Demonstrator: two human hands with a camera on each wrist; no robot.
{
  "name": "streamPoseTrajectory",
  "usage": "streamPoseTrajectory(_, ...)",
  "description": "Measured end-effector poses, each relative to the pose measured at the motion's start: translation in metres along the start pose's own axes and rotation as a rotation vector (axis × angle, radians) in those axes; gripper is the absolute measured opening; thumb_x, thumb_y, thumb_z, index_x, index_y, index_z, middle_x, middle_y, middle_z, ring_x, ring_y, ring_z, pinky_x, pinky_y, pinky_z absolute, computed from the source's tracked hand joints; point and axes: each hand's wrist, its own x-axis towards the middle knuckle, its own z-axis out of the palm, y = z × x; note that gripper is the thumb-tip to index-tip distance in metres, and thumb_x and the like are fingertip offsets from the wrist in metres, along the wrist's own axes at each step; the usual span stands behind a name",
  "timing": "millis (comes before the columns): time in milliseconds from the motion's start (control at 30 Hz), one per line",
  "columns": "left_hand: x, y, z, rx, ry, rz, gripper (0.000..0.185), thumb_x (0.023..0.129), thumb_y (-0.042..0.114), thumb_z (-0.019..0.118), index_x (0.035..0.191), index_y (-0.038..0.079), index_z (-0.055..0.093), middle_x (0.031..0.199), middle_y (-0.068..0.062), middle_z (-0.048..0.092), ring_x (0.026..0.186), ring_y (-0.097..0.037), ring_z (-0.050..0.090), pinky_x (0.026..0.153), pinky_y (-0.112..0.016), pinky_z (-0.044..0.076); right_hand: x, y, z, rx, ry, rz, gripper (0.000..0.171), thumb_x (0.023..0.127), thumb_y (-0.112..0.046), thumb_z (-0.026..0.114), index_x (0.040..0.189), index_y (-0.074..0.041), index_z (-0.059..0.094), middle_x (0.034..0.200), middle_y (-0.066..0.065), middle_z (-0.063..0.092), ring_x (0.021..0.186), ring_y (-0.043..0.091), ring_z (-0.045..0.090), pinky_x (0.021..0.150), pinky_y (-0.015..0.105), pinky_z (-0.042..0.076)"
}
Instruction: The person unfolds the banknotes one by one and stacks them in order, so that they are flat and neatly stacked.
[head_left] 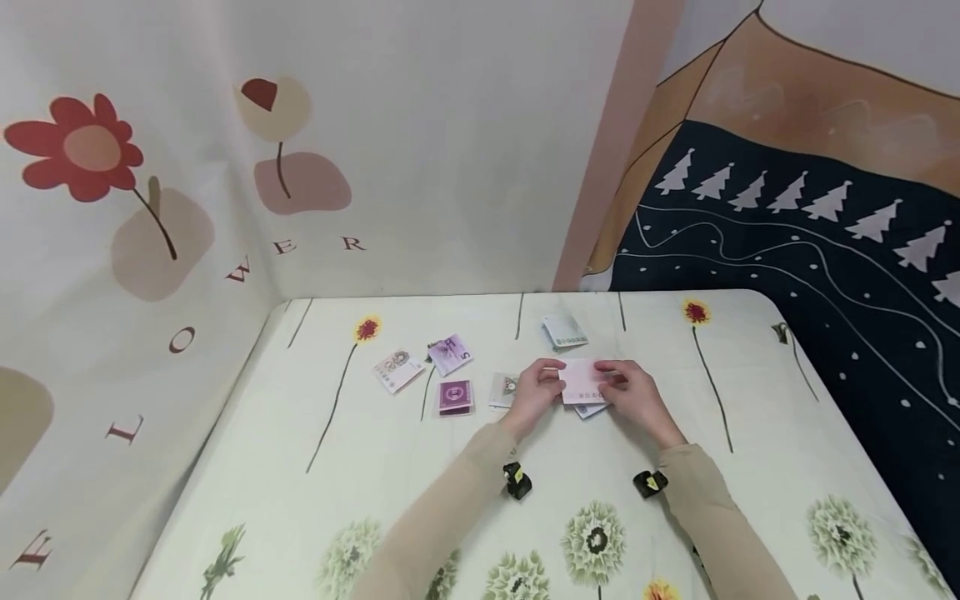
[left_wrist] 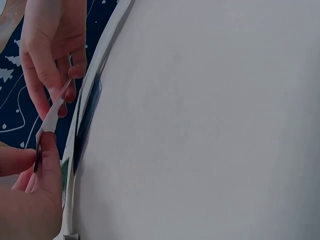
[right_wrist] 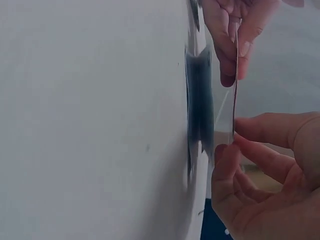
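Both hands hold a pink banknote (head_left: 581,382) flat in front of the body, over the table. My left hand (head_left: 534,393) pinches its left edge between thumb and fingers. At the opposite edge, my right hand (head_left: 639,402) pinches it the same way. A blue banknote (head_left: 590,411) lies under it, mostly covered in the head view. Edge-on in the right wrist view, the pink note (right_wrist: 235,100) is a thin strip above the folded blue note (right_wrist: 200,100). Beside my left hand lies a pale grey note (head_left: 501,390), partly hidden by the fingers.
Left on the flowered tablecloth lie a pale note with a portrait (head_left: 398,370), a purple note marked 5 (head_left: 451,355) and a folded dark purple note (head_left: 454,397). A folded greenish note (head_left: 564,332) stands behind the hands. Printed curtains (head_left: 450,150) hang behind the table.
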Motion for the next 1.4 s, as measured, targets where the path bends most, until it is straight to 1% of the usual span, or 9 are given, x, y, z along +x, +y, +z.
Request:
streamPoseTrajectory(100, 0.000, -0.009, -0.002, 0.005, 0.014, 0.009, 0.031, 0.085, -0.014, 0.057, 0.115, -0.008, 0.058, 0.096, -0.017, 0.062, 0.080, -0.015, 0.060, 0.074, -0.029, 0.056, -0.002, -0.008, 0.004, -0.041, 0.018, -0.038, 0.033, 0.084, 0.006, 0.064, 0.117, 0.008, 0.063, 0.117, 0.028, 0.051, 0.096, 0.037, 0.059, 0.082, 0.046, 0.052)
streamPoseTrajectory(333, -0.010, -0.008, -0.009, 0.079, 0.070, 0.091, 0.032, 0.085, -0.011, 0.059, 0.116, -0.003, 0.059, 0.098, -0.016, 0.065, 0.089, -0.023, 0.066, 0.076, -0.028, 0.055, -0.004, -0.028, 0.012, -0.070, 0.040, -0.137, 0.028, 0.081, 0.006, 0.067, 0.110, 0.006, 0.067, 0.107, 0.020, 0.059, 0.087, 0.028, 0.058, 0.071, 0.035, 0.050)
streamPoseTrajectory(500, -0.013, -0.005, -0.016, 0.060, 0.134, 0.100, 0.033, 0.085, -0.010, 0.061, 0.117, -0.001, 0.058, 0.099, -0.019, 0.065, 0.090, -0.028, 0.067, 0.076, -0.029, 0.056, -0.003, -0.043, 0.019, -0.054, 0.011, -0.218, 0.026, 0.081, 0.006, 0.069, 0.107, 0.006, 0.068, 0.096, 0.014, 0.062, 0.079, 0.022, 0.056, 0.068, 0.033, 0.051)
streamPoseTrajectory(633, -0.015, -0.001, -0.021, 0.027, 0.158, 0.102, 0.036, 0.085, -0.010, 0.063, 0.120, -0.002, 0.056, 0.098, -0.019, 0.065, 0.087, -0.025, 0.067, 0.075, -0.030, 0.057, -0.001, -0.051, 0.027, -0.037, -0.008, -0.250, 0.028, 0.080, 0.006, 0.072, 0.107, 0.007, 0.068, 0.098, 0.016, 0.062, 0.081, 0.023, 0.057, 0.070, 0.036, 0.054)
streamPoseTrajectory(767, -0.020, 0.010, -0.026, 0.021, 0.166, 0.117, 0.035, 0.086, -0.009, 0.063, 0.120, -0.004, 0.055, 0.096, -0.019, 0.066, 0.081, -0.021, 0.066, 0.064, -0.030, 0.056, 0.000, -0.058, 0.033, -0.002, -0.024, -0.227, 0.031, 0.080, 0.004, 0.074, 0.110, 0.007, 0.067, 0.105, 0.018, 0.062, 0.089, 0.028, 0.060, 0.074, 0.039, 0.056)
streamPoseTrajectory(867, -0.029, 0.025, -0.028, 0.040, 0.168, 0.127, 0.034, 0.087, -0.009, 0.063, 0.119, -0.005, 0.054, 0.090, -0.015, 0.066, 0.075, -0.018, 0.066, 0.057, -0.034, 0.053, 0.001, -0.061, 0.036, 0.048, -0.056, -0.191, 0.034, 0.081, 0.002, 0.074, 0.114, 0.007, 0.065, 0.110, 0.019, 0.060, 0.097, 0.032, 0.061, 0.078, 0.040, 0.056)
streamPoseTrajectory(1067, -0.040, 0.045, -0.031, -0.007, 0.153, 0.150, 0.033, 0.086, -0.011, 0.062, 0.118, -0.010, 0.052, 0.088, -0.019, 0.063, 0.074, -0.013, 0.064, 0.077, -0.048, 0.056, 0.003, -0.066, 0.041, 0.135, -0.089, -0.116, 0.043, 0.081, -0.003, 0.076, 0.121, 0.005, 0.061, 0.116, 0.020, 0.056, 0.106, 0.035, 0.059, 0.085, 0.041, 0.054)
streamPoseTrajectory(1233, -0.032, 0.042, -0.035, -0.063, 0.148, 0.146, 0.035, 0.086, -0.012, 0.062, 0.119, -0.010, 0.052, 0.092, -0.024, 0.063, 0.073, -0.012, 0.064, 0.084, -0.055, 0.051, 0.007, -0.067, 0.045, 0.214, -0.087, -0.056, 0.049, 0.082, -0.008, 0.076, 0.127, -0.001, 0.058, 0.125, 0.017, 0.056, 0.112, 0.033, 0.056, 0.089, 0.042, 0.052)
streamPoseTrajectory(1400, -0.021, 0.030, -0.040, -0.094, 0.152, 0.139, 0.035, 0.089, -0.010, 0.061, 0.123, -0.007, 0.053, 0.094, -0.022, 0.065, 0.075, -0.012, 0.064, 0.084, -0.054, 0.052, 0.008, -0.066, 0.049, 0.333, -0.106, -0.014, 0.048, 0.085, -0.009, 0.074, 0.130, -0.003, 0.056, 0.130, 0.015, 0.055, 0.116, 0.032, 0.054, 0.092, 0.042, 0.051)
